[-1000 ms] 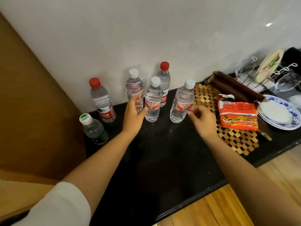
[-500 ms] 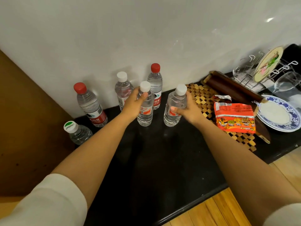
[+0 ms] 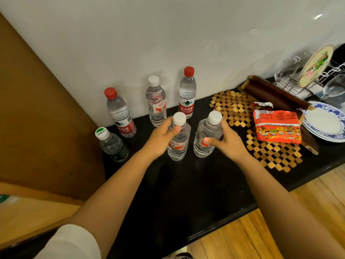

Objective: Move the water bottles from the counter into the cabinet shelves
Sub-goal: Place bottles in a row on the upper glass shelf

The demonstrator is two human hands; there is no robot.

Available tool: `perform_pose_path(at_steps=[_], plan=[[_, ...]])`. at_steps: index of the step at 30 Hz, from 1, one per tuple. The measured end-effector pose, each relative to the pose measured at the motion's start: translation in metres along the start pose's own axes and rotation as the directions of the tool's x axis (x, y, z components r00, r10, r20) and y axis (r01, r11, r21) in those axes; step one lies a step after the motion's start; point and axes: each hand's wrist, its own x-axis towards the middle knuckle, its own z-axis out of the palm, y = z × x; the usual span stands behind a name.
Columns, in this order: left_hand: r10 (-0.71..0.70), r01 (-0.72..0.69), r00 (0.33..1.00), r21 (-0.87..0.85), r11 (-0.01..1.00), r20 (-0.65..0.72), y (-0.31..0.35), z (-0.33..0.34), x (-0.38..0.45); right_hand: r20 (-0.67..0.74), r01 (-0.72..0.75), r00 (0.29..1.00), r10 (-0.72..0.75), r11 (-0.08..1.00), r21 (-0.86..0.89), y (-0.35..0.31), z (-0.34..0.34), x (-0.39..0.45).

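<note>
Each hand grasps one water bottle on the black bench [image 3: 186,193]: the left hand [image 3: 160,139] wraps around the shoulder of a white-capped bottle [image 3: 178,141], thumb across its front just under the cap, while the right hand [image 3: 226,144] curls around the side of a second white-capped bottle [image 3: 206,139], thumb pressed on its label. Taking two at once, one per hand, looks like a way to halve the trips to the cabinet, and the high grip near the neck probably suits a straight lift. Whether the two bottles stand on the bench or are just raised is hard to tell. Four more bottles wait behind and to the left: a white-capped one [image 3: 155,101] and a red-capped one [image 3: 186,92] near the wall, another red-capped one [image 3: 119,113] further left, and a short green-labelled bottle [image 3: 111,144] at the bench's left end beside a brown wooden panel [image 3: 37,128]. No cabinet shelf shows here. To the right lie a wooden trivet [image 3: 231,107], an orange noodle packet [image 3: 278,128] and a blue-rimmed plate [image 3: 324,124], well clear of the lift.
</note>
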Motion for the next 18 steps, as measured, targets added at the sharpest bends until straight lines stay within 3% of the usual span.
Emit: perform_pose_path(at_steps=[18], plan=[[-0.004,0.007,0.998,-0.037,0.999,0.069,-0.01,0.012,-0.119,0.073,0.062,0.996,-0.06,0.998,-0.024,-0.017,0.042,-0.117]])
